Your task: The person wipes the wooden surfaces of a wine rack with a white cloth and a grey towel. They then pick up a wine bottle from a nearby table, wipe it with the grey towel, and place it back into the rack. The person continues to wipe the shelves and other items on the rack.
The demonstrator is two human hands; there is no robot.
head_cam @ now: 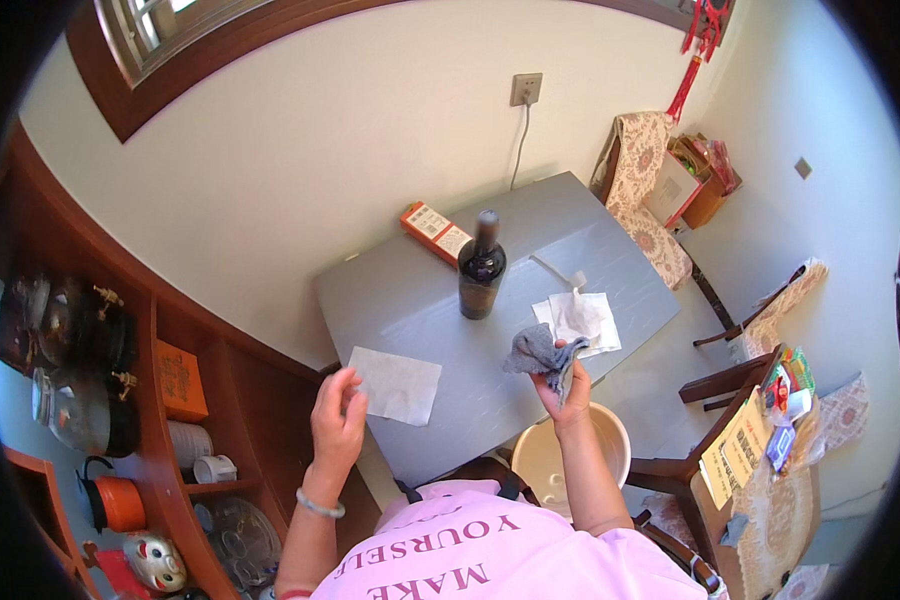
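Note:
My right hand (566, 390) holds a crumpled grey cloth (534, 352) above the near right edge of the grey table (412, 307). My left hand (339, 411) is raised beside the table's left side, fingers apart and partly curled, with nothing in it. Just right of it a white paper sheet (399, 386) lies flat. A dark glass bottle (482, 274) stands upright near the middle, in front of an orange and white box (433, 231). White napkins (604, 319) lie beyond the cloth, with a crumpled tissue (579, 315) on top. A thin white strip-like object (551, 268) lies behind them.
Below my right forearm is a cream plastic bucket (529, 457). Wooden shelves (146, 420) with glass jars and a white mug (215, 469) stand at left. At right are chairs with patterned covers (649, 232) and a wooden seat holding papers (739, 446). A cord hangs from a wall socket (526, 89).

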